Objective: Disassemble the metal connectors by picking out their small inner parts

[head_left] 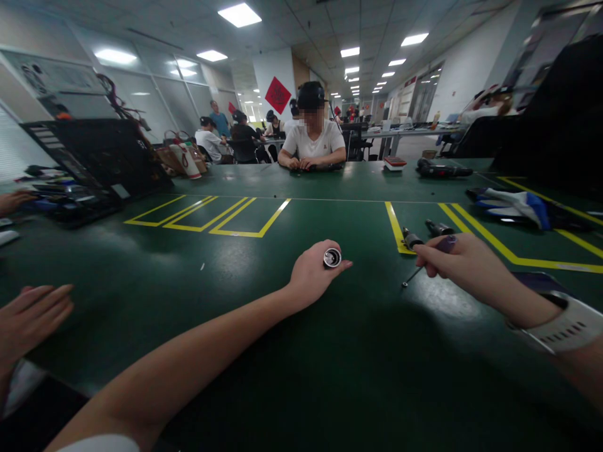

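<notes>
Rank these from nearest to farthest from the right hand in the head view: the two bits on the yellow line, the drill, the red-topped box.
1. Bits, just beyond the right hand, on the yellow line.
2. Drill, far side of the table.
3. Red-topped box, left of the drill; nearly as close.

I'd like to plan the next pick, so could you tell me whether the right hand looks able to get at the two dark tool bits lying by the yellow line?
Probably yes: the tool bits lie just beyond the right hand, with bare table between. That hand already grips a small screwdriver, which may hinder picking.
</notes>
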Tool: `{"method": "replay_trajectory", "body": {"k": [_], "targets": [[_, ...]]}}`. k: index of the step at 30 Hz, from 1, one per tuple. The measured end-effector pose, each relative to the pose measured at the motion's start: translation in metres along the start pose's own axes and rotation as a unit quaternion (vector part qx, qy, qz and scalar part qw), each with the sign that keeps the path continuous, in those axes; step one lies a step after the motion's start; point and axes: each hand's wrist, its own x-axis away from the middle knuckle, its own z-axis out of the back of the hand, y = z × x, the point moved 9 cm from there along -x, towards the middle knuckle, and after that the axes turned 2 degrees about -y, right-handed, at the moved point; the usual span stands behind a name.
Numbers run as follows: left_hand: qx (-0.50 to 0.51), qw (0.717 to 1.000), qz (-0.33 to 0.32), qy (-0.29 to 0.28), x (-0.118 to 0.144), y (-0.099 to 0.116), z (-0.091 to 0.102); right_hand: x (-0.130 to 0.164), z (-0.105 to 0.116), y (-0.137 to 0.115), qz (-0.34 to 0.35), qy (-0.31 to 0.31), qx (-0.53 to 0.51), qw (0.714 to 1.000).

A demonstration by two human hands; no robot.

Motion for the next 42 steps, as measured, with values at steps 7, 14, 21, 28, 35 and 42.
{"method": "replay_trajectory", "body": {"k": [7,14,21,28,35,42], "targets": [[0.041,0.999,-0.003,-0.009,0.002,0.005,-0.002,-0.001,-0.009,0.003,-0.008,-0.027,-0.014,1.0],[0.148,0.988,0.018,-0.046,0.003,0.002,-0.013,-0.007,-0.014,0.022,-0.068,-0.013,-0.21,0.975],[0.415,0.884,0.16,-0.142,0.013,0.003,-0.036,-0.012,-0.03,0.051,-0.114,0.004,-0.404,0.907],[0.477,0.848,0.184,-0.138,0.016,0.011,-0.04,0.011,-0.026,-0.007,0.036,-0.002,-0.516,0.856],[0.492,0.842,0.182,-0.13,0.018,0.012,-0.041,0.045,-0.011,-0.057,0.275,0.08,-0.217,0.933],[0.456,0.864,0.178,-0.118,0.02,0.019,-0.038,0.058,-0.016,-0.078,0.363,0.077,-0.122,0.921]]}}
